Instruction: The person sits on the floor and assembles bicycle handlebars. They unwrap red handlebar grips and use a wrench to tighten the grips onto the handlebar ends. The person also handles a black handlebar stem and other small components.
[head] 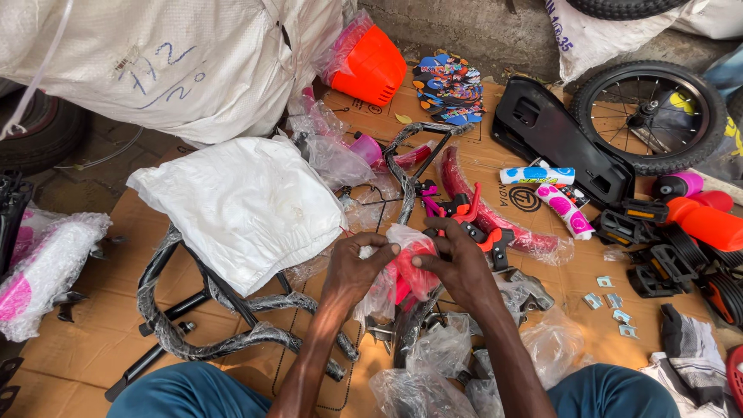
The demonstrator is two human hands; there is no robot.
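Observation:
My left hand and my right hand both grip a red part wrapped in clear plastic, fingers pinching the wrap from either side. It is held just above the cardboard, in front of a black plastic-wrapped handlebar frame. A red mudguard in plastic lies just beyond my right hand, with orange and black brake levers beside it.
A white sack lies on a wrapped black bicycle frame at the left. At the right are a small wheel, a black chain guard, pedals, orange grips and small metal brackets. Loose plastic bags lie near my knees.

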